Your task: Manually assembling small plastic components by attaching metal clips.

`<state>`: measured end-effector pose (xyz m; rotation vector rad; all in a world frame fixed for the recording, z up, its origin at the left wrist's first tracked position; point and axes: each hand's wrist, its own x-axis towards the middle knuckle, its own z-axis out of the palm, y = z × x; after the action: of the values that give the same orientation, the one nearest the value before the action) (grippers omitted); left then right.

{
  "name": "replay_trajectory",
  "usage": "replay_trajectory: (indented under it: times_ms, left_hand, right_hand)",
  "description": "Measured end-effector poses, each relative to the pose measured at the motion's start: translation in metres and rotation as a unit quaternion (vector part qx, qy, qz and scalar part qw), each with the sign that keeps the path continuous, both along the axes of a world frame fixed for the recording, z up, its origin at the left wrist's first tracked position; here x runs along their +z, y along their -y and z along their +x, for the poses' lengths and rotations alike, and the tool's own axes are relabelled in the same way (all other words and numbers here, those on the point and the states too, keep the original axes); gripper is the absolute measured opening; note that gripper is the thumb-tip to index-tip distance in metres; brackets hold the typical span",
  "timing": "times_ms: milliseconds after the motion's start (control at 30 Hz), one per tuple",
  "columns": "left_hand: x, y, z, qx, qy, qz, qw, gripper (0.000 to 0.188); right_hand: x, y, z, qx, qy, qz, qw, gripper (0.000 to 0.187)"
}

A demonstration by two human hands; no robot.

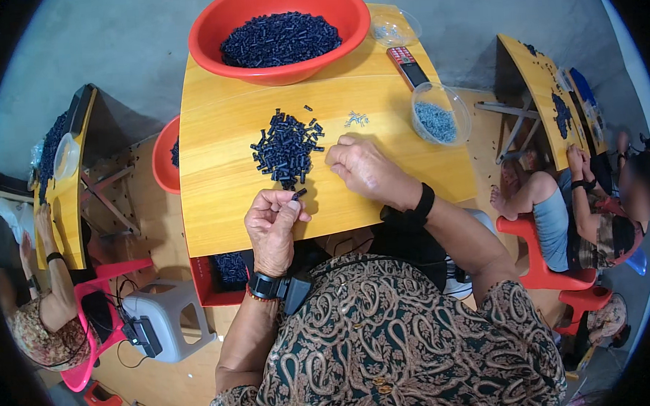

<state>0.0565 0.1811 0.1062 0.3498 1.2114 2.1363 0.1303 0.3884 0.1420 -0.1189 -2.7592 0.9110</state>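
Between the thumb and fingers of my left hand (271, 224) is a small black plastic cylinder (299, 194), at the near edge of a pile of similar black cylinders (285, 148). My right hand (363, 168) is closed, its fingertips low over the table, just nearer to me than a few tiny silvery metal pieces (356, 118). Whatever those fingers hold is too small to make out. Farther right, a clear round tub (463, 115) holds many more of the small grey metal pieces.
A big red basin (207, 51) full of black cylinders stands at the far end of the yellow table (216, 157). Beside it lie a red-and-black keypad phone (407, 66) and another clear tub (415, 25). People work at side tables left and right. Stools surround me.
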Motion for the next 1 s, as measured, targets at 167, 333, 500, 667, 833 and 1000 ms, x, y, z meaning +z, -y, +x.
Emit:
replay_trajectory:
  times_ms: [167, 333, 500, 667, 833, 1000]
  left_hand:
    - [-0.001, -0.001, -0.001, -0.003, -0.002, -0.005, 1.000, 0.007]
    - [-0.007, -0.001, -0.003, -0.013, -0.008, 0.009, 1.000, 0.007]
    - [-0.006, -0.003, -0.002, -0.012, -0.006, 0.013, 1.000, 0.007]
    - [-0.006, -0.004, -0.003, -0.007, -0.008, 0.009, 1.000, 0.007]
    - [-0.005, -0.004, -0.002, -0.009, -0.015, -0.003, 1.000, 0.007]
    - [-0.002, -0.003, -0.002, -0.008, -0.025, -0.024, 0.999, 0.007]
  right_hand:
    - [0.002, 0.000, 0.006, -0.007, 0.022, 0.055, 0.998, 0.007]
    - [0.002, -0.006, 0.013, 0.014, 0.005, 0.033, 0.999, 0.008]
    - [-0.005, -0.018, 0.014, -0.009, -0.033, -0.049, 0.998, 0.008]
    - [0.010, -0.013, 0.017, 0.036, -0.015, -0.008, 0.999, 0.009]
    - [0.009, -0.003, 0.021, 0.047, 0.031, -0.042, 0.998, 0.007]
    - [0.000, -0.005, 0.021, 0.036, 0.045, -0.004, 0.998, 0.006]
